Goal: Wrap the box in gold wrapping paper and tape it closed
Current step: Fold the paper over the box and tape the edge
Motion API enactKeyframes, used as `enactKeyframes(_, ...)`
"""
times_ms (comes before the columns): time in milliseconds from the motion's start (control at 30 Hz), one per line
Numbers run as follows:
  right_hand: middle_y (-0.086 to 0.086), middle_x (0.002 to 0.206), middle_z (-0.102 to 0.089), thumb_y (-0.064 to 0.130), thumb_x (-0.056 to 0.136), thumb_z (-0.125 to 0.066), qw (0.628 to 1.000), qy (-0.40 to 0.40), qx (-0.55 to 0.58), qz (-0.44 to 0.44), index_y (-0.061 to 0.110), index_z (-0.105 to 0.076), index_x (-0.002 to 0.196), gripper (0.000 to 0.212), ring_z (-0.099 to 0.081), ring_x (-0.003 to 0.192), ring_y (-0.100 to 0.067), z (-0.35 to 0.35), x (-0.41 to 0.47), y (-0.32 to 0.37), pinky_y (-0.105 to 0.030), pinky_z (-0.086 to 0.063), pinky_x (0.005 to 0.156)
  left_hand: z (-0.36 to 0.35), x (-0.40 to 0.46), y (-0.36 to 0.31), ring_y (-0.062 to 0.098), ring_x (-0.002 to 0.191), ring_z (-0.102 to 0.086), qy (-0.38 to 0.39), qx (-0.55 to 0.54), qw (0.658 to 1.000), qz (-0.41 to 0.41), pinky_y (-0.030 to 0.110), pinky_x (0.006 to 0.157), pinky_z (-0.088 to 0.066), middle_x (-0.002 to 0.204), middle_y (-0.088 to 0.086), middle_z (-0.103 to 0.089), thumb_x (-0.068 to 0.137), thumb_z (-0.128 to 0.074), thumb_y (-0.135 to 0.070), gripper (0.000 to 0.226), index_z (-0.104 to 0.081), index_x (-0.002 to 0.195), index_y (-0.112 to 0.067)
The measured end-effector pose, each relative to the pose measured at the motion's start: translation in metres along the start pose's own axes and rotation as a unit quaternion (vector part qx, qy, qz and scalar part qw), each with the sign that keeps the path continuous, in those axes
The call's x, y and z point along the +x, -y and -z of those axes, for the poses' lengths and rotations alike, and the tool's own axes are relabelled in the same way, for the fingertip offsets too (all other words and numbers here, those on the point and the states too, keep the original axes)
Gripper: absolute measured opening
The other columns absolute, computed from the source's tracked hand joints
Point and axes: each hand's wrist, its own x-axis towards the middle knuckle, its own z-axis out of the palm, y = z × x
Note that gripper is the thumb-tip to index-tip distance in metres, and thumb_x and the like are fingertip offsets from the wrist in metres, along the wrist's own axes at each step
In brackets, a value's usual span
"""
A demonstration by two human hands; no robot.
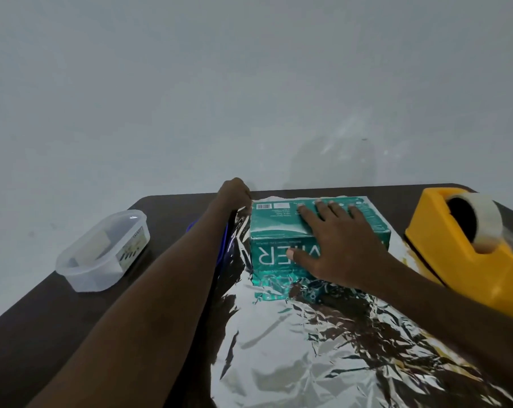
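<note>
Box (pixel 281 228) w/ barcode, "ER" legible, under right hand (pixel 342 245).

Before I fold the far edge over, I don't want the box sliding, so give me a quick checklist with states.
1. Box sits on the wrapping paper: ok.
2. Right hand flat on the box top, steadying it: ok.
3. Left hand grips the paper's far corner: ok.
4. Tape dispenser close on the right: ok.
5. Paper long enough to cover the box: cannot tell.
</note>
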Motion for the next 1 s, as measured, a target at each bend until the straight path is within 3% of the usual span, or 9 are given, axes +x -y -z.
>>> enactKeyframes(167, -0.011, 0.158, -0.031, 0.082, 0.073, -0.010, 1.000, 0.007, 0.005, -0.005, 0.025, -0.019, 0.154, 0.099, -0.027, 0.145, -0.031, 0.001, 0.000, 0.000, -0.056, -0.019, 0.118, 0.022, -0.004, -0.003, 0.003, 0.057, -0.052, -0.026, -0.161, 0.987, 0.016, 0.019, 0.064, -0.044, 0.055, -0.011, -0.062, 0.076, -0.078, -0.011, 0.007, -0.078, 0.084, -0.011)
enactKeyframes(367, -0.013, 0.156, -0.035, 0.082, 0.076, -0.014, 1.000, -0.001, 0.002, -0.002, 0.023, -0.023, 0.152, 0.096, -0.031, 0.144, -0.033, 0.000, -0.001, 0.000, -0.057, -0.021, 0.117, 0.045, -0.031, -0.014, 0.016, 0.064, -0.054, -0.029, -0.325, 0.945, 0.017, 0.028, 0.067, -0.047, 0.073, 0.009, -0.065, 0.077, -0.070, -0.003, 0.006, -0.072, 0.084, -0.004)
enactKeyframes(467, -0.011, 0.150, -0.042, 0.080, 0.080, -0.024, 1.000, -0.011, 0.005, 0.002, 0.021, -0.028, 0.149, 0.091, -0.037, 0.139, -0.032, -0.001, 0.000, -0.001, -0.056, -0.025, 0.115, 0.055, -0.051, -0.020, 0.017, 0.071, -0.057, -0.017, -0.374, 0.927, -0.012, 0.027, 0.069, -0.050, 0.080, 0.011, -0.065, 0.077, -0.073, 0.000, 0.023, -0.072, 0.099, -0.009)
enactKeyframes(567, -0.009, 0.144, -0.047, 0.079, 0.080, -0.029, 1.000, -0.024, 0.011, 0.004, 0.017, -0.031, 0.145, 0.089, -0.042, 0.133, -0.031, 0.000, -0.001, -0.002, -0.055, -0.028, 0.113, 0.062, -0.067, -0.018, 0.017, 0.072, -0.049, 0.003, -0.365, 0.930, -0.050, 0.029, 0.073, -0.048, 0.072, 0.009, -0.060, 0.078, -0.074, -0.002, 0.038, -0.072, 0.114, -0.014)
enactKeyframes(633, -0.010, 0.145, -0.046, 0.077, 0.081, -0.030, 1.000, -0.020, 0.014, 0.006, 0.015, -0.028, 0.145, 0.089, -0.041, 0.133, -0.031, 0.003, -0.003, -0.001, -0.055, -0.028, 0.113, 0.067, -0.076, -0.015, 0.018, 0.071, -0.045, 0.007, -0.324, 0.943, -0.080, 0.024, 0.067, -0.045, 0.068, 0.007, -0.062, 0.080, -0.072, 0.001, 0.036, -0.073, 0.114, -0.013)
enactKeyframes(700, -0.012, 0.148, -0.043, 0.076, 0.082, -0.025, 1.000, -0.010, 0.015, 0.003, 0.013, -0.025, 0.147, 0.091, -0.039, 0.136, -0.032, 0.006, -0.003, 0.000, -0.055, -0.026, 0.114, 0.068, -0.087, -0.016, 0.017, 0.067, -0.043, 0.014, -0.287, 0.953, -0.098, 0.018, 0.057, -0.038, 0.074, 0.010, -0.064, 0.081, -0.070, 0.004, 0.030, -0.075, 0.108, -0.008)
enactKeyframes(800, -0.013, 0.144, -0.046, 0.073, 0.080, -0.017, 1.000, -0.001, 0.024, -0.001, 0.013, -0.026, 0.146, 0.089, -0.041, 0.133, -0.031, 0.008, -0.003, -0.001, -0.055, -0.027, 0.113, 0.063, -0.103, -0.015, 0.013, 0.069, -0.051, 0.013, -0.259, 0.962, -0.087, 0.021, 0.064, -0.043, 0.078, 0.012, -0.066, 0.080, -0.070, 0.005, 0.016, -0.076, 0.094, -0.002)
enactKeyframes(867, -0.012, 0.141, -0.048, 0.072, 0.080, -0.017, 1.000, -0.004, 0.027, 0.000, 0.014, -0.029, 0.143, 0.086, -0.043, 0.130, -0.031, 0.009, -0.003, 0.000, -0.054, -0.028, 0.112, 0.058, -0.110, -0.011, 0.012, 0.065, -0.052, 0.003, -0.237, 0.969, -0.067, 0.021, 0.064, -0.041, 0.067, 0.006, -0.063, 0.078, -0.072, 0.002, 0.003, -0.072, 0.077, -0.001)
enactKeyframes(1000, -0.012, 0.141, -0.049, 0.073, 0.077, -0.012, 1.000, 0.001, 0.029, 0.004, 0.015, -0.030, 0.142, 0.089, -0.044, 0.129, -0.031, 0.009, -0.002, -0.001, -0.055, -0.027, 0.112, 0.053, -0.118, -0.013, 0.008, 0.057, -0.046, -0.019, -0.185, 0.979, -0.082, 0.021, 0.057, -0.035, 0.055, -0.003, -0.055, 0.079, -0.078, -0.013, 0.013, -0.073, 0.067, -0.015)
